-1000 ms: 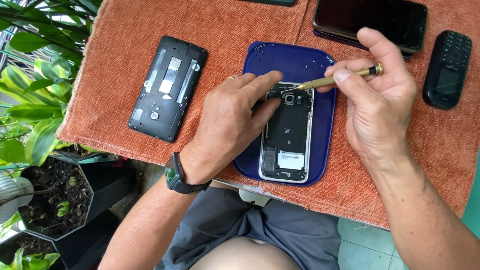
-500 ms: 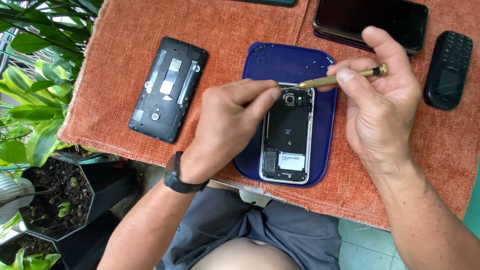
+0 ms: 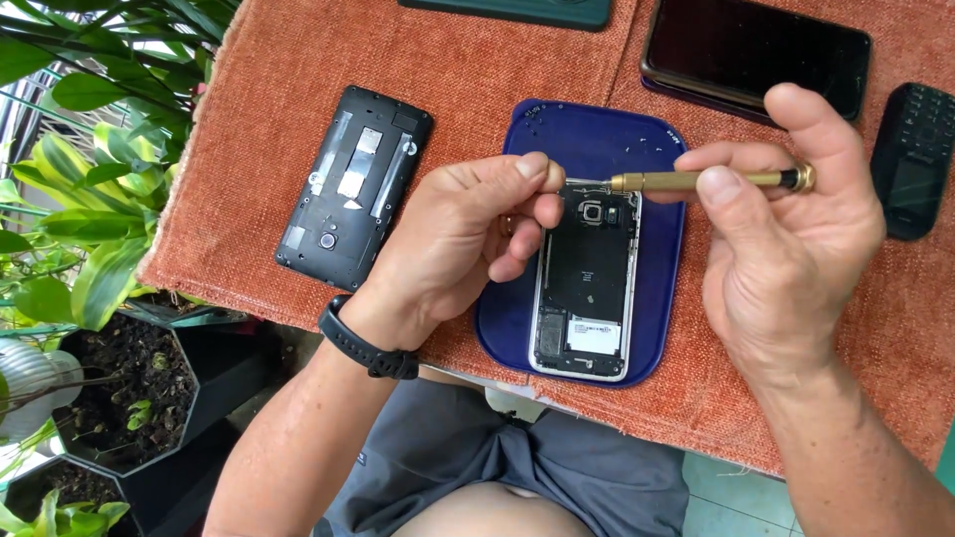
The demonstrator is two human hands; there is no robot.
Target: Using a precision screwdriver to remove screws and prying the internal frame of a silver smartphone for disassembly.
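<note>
An opened phone (image 3: 585, 288) with its back removed lies on a dark blue tray (image 3: 657, 298). My right hand (image 3: 786, 239) grips a brass screwdriver (image 3: 696, 181), held level above the phone's top end. My left hand (image 3: 463, 239) pinches the screwdriver's thin tip between thumb and forefinger, just over the camera area. A black band sits on my left wrist (image 3: 368, 346). Tiny screws (image 3: 537, 117) dot the tray's upper left corner.
A second opened black phone body (image 3: 353, 189) lies left on the orange woven mat (image 3: 298, 89). A dark phone (image 3: 756, 55) and a black keypad handset (image 3: 913, 159) rest at the top right. Potted plants (image 3: 90, 199) crowd the left edge.
The screwdriver has lifted off the phone and turned level. My left hand rose from the phone's top edge and closed its fingertips on the driver's tip.
</note>
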